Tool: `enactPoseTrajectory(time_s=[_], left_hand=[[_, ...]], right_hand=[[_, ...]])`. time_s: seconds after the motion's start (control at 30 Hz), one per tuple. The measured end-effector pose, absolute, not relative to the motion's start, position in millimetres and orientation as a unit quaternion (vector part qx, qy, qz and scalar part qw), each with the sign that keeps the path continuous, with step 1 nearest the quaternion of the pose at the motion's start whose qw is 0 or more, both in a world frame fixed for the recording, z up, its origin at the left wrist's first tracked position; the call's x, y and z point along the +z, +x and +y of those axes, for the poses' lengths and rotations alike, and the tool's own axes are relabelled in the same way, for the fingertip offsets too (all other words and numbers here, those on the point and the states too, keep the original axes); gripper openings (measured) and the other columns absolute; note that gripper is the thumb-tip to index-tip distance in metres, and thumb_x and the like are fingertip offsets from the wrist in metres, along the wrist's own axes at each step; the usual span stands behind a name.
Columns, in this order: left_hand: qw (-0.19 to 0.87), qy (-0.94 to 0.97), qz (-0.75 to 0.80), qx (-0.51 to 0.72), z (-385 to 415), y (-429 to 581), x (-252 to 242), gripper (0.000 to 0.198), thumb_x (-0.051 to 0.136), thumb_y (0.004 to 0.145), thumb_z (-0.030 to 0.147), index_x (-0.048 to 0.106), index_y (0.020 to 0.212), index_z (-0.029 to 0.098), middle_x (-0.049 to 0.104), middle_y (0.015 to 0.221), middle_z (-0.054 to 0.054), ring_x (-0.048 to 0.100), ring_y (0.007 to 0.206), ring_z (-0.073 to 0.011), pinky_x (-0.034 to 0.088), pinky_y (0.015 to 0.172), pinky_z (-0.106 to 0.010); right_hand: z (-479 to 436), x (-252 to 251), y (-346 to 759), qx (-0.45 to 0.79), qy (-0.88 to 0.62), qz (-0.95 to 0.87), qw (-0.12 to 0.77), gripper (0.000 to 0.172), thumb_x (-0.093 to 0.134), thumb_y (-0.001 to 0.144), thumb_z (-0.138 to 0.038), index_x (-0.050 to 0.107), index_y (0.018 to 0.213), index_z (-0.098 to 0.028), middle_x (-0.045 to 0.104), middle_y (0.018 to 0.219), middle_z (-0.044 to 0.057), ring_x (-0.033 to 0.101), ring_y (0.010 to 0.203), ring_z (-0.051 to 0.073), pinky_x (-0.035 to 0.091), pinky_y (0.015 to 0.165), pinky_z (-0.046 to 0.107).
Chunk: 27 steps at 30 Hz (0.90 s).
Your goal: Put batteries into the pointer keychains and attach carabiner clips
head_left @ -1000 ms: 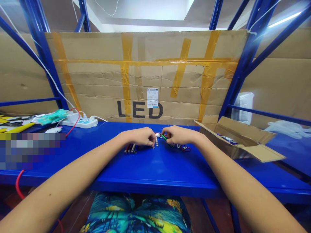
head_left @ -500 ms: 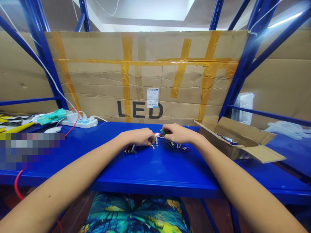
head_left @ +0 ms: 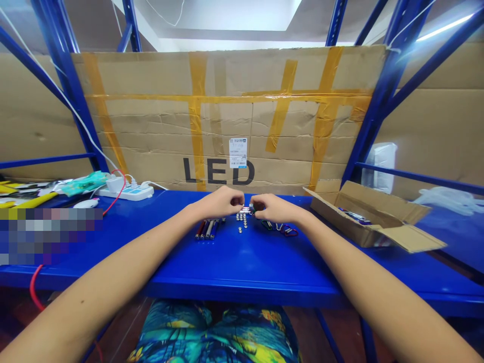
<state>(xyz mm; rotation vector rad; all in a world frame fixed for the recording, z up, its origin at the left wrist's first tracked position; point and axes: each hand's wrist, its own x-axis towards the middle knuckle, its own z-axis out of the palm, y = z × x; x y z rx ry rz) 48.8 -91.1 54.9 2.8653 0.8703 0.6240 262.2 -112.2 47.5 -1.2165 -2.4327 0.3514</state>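
My left hand point(head_left: 228, 200) is closed in a pinch above the small silver discs point(head_left: 242, 218); whatever its fingertips hold is too small to make out. Close on its right, my right hand point(head_left: 267, 205) grips a small dark green piece with a metallic end point(head_left: 253, 207), mostly covered by the fingers. Between and just beneath the hands lie pinkish-silver tubes point(head_left: 245, 209). Several slim metal tubes point(head_left: 207, 230) in red, silver and blue lie side by side below my left wrist. Under my right hand are coloured carabiners point(head_left: 290, 231), partly hidden.
On the right stands an open cardboard box point(head_left: 355, 229) with blue and silver items inside. A white power strip point(head_left: 130, 191) and packaged goods point(head_left: 34, 194) occupy the left of the blue table point(head_left: 242, 269). Behind is a large taped carton point(head_left: 159, 131).
My left hand has risen from the silver discs and moved away from me, uncovering more discs and the tubes. My right hand stays near its place with the green piece turned.
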Motion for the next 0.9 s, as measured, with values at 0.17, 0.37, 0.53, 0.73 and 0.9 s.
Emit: enactPoseTrajectory(time_s=[0.17, 0.37, 0.53, 0.73, 0.9], left_hand=[[-0.055, 0.930, 0.243, 0.272, -88.5, 53.7, 52.3, 0.016, 0.052, 0.089, 0.022, 0.067, 0.088, 0.015, 0.067, 0.076, -0.003, 0.057, 0.068, -0.0127, 0.040, 0.065, -0.025], [-0.152, 0.934, 0.210, 0.246, -91.8, 55.8, 46.8, 0.021, 0.048, 0.093, 0.021, 0.067, 0.095, 0.014, 0.068, 0.083, -0.007, 0.061, 0.073, -0.0155, 0.043, 0.067, -0.027], [-0.147, 0.935, 0.219, 0.239, -94.5, 54.4, 50.4, 0.021, 0.048, 0.091, 0.020, 0.068, 0.097, 0.017, 0.070, 0.086, -0.005, 0.062, 0.077, -0.0156, 0.043, 0.068, -0.027], [-0.067, 0.952, 0.257, 0.151, -95.0, 48.2, 55.8, 0.022, 0.052, 0.083, 0.016, 0.072, 0.093, 0.019, 0.072, 0.083, -0.004, 0.063, 0.075, -0.0148, 0.041, 0.068, -0.026], [0.038, 0.968, 0.244, 0.035, -97.8, 48.2, 53.9, 0.024, 0.057, 0.079, 0.015, 0.074, 0.095, 0.020, 0.073, 0.088, -0.002, 0.063, 0.074, -0.0131, 0.042, 0.065, -0.024]], right_hand=[[-107.7, 42.7, 260.9, 0.167, -0.426, -0.859, 0.230, 0.010, 0.056, 0.070, -0.010, 0.051, 0.074, -0.018, 0.055, 0.070, -0.001, 0.048, 0.065, 0.013, 0.035, 0.058, 0.025], [-105.0, 40.6, 260.3, 0.253, -0.410, -0.843, 0.239, 0.014, 0.053, 0.073, -0.011, 0.055, 0.086, -0.017, 0.059, 0.074, -0.001, 0.054, 0.062, 0.013, 0.040, 0.057, 0.026], [-104.8, 42.5, 263.6, 0.155, -0.404, -0.869, 0.239, 0.017, 0.052, 0.068, -0.004, 0.056, 0.079, -0.017, 0.058, 0.072, -0.001, 0.051, 0.067, 0.013, 0.038, 0.062, 0.026], [-106.3, 44.5, 267.5, 0.121, -0.390, -0.887, 0.215, 0.023, 0.050, 0.068, -0.001, 0.059, 0.081, -0.017, 0.065, 0.082, 0.001, 0.056, 0.077, 0.015, 0.040, 0.070, 0.026], [-108.0, 45.2, 266.7, 0.111, -0.416, -0.882, 0.192, 0.025, 0.050, 0.067, 0.001, 0.059, 0.081, -0.017, 0.067, 0.083, 0.002, 0.057, 0.076, 0.015, 0.039, 0.068, 0.025]])
